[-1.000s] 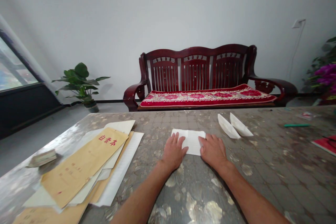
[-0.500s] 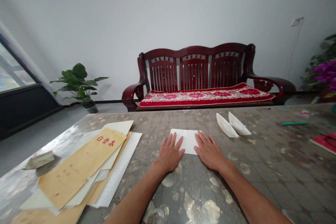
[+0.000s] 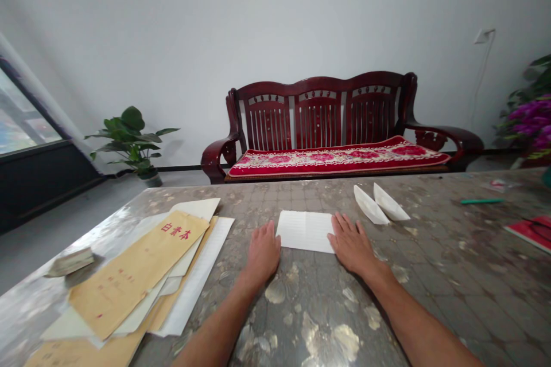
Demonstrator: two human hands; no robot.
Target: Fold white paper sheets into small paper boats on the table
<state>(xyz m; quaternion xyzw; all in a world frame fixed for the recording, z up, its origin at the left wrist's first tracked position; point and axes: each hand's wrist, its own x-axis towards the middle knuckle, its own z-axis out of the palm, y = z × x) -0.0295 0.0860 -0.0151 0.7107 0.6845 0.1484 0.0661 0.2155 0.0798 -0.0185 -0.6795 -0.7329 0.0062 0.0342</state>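
A white sheet of lined paper (image 3: 305, 230) lies flat on the patterned table, with a faint crease down its middle. My left hand (image 3: 263, 249) rests palm down at the sheet's left edge, fingers stretched forward and its thumb side by the paper. Over the right edge lies my right hand (image 3: 352, 242), flat with its fingers a little apart. Neither hand grips anything. Beyond my right hand, two folded white paper boats (image 3: 370, 205) stand side by side.
Brown-covered notebooks (image 3: 142, 269) and loose sheets are piled at the left, beside a small worn paper bundle (image 3: 71, 262). To the right are a green pen (image 3: 482, 201) and a red booklet (image 3: 530, 233) with glasses on it. Behind the table (image 3: 318, 309) stands a wooden bench (image 3: 316, 114).
My hands have moved apart, the left one sliding off the sheet to its left edge and the right one slightly rightward. More of the paper shows now.
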